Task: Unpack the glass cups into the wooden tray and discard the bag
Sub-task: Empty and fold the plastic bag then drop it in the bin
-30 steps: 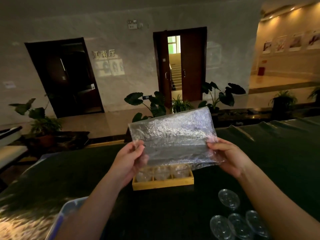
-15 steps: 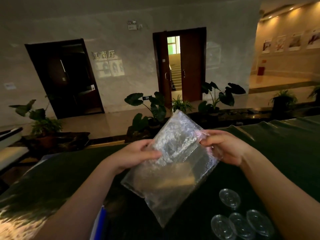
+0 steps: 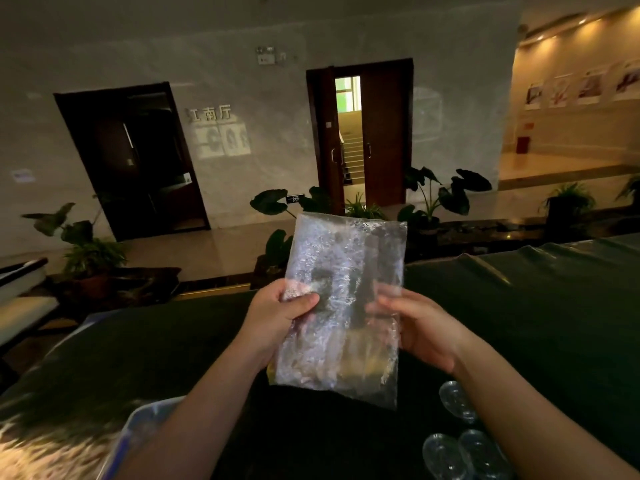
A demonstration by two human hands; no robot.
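I hold a clear crinkled plastic bag (image 3: 346, 299) upright in front of me above the dark green table. My left hand (image 3: 277, 317) pinches its left edge between thumb and fingers. My right hand (image 3: 419, 323) grips its right edge, fingers behind the film. The bag looks flat and empty. Through its lower half a yellowish blur of the wooden tray (image 3: 360, 358) shows; one corner of the tray peeks out at the bag's lower left. The cups in the tray are hidden behind the bag.
Three clear round glass saucers (image 3: 457, 407) lie on the table (image 3: 519, 306) at the lower right, under my right forearm. A pale blue bin rim (image 3: 138, 420) sits at the lower left. Potted plants and doorways stand beyond the table's far edge.
The bag has turned from lying wide across, through a slant, to standing tall. Both hands shifted their grip to its lower side edges, and it now covers the tray.
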